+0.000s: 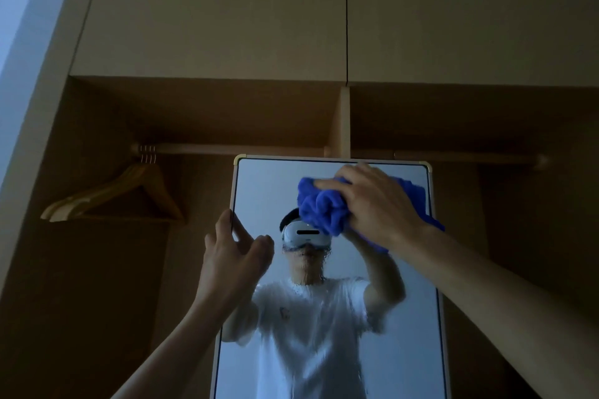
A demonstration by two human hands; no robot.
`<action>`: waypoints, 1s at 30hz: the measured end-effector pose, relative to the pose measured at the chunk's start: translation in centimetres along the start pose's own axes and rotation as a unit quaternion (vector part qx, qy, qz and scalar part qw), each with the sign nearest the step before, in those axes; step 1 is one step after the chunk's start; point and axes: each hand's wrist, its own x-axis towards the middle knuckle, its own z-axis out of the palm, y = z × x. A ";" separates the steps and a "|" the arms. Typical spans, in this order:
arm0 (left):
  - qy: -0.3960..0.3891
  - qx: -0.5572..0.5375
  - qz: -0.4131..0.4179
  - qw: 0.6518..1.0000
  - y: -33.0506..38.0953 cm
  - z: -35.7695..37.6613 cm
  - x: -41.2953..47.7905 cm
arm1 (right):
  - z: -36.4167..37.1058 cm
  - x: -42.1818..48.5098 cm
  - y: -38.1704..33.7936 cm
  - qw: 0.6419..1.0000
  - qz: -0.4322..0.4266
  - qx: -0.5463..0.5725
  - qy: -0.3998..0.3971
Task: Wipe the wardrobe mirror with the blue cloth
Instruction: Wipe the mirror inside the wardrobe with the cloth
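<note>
A tall mirror [265, 191] in a pale frame stands in the open wardrobe, its top edge just below the rail. The glass looks streaky and wet across its lower part. My right hand [376, 207] grips a bunched blue cloth [324, 204] and presses it on the glass near the upper right corner. My left hand [231, 257] holds the mirror's left frame edge, fingers curled round it and thumb in front of the glass. The mirror reflects a person in a white shirt.
Wooden hangers [113, 191] hang from the rail [227, 149] at the left. A vertical divider [343, 120] splits the wardrobe above the mirror. Closed upper cabinet doors [210, 10] sit overhead. A pale wall [19, 10] runs along the left.
</note>
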 end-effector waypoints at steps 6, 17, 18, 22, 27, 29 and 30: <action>0.005 -0.001 0.005 1.000 0.0 0.4 -0.3 | -1.2 1.8 3.6 0.996 0.059 -0.033 0.057; 0.045 -0.001 0.002 0.999 0.0 1.8 -1.4 | 0.6 -4.4 0.4 0.999 -0.002 0.016 -0.033; 0.046 0.002 0.001 0.999 0.1 1.8 -1.5 | 0.6 -4.7 0.3 0.999 -0.008 0.014 -0.039; 0.044 0.013 0.002 0.999 0.5 1.8 -1.7 | 0.2 -4.5 1.0 0.999 -0.014 0.003 -0.042; 0.057 0.059 0.025 0.996 1.2 1.8 -1.7 | -0.7 -2.8 3.5 0.999 0.045 -0.005 0.012; 0.085 0.087 0.065 0.990 2.1 1.8 -1.3 | -1.3 -2.0 4.7 0.996 0.074 -0.032 0.024; 0.096 0.100 0.083 0.987 2.6 1.8 -1.0 | -1.6 -1.7 5.3 0.996 0.081 -0.041 0.025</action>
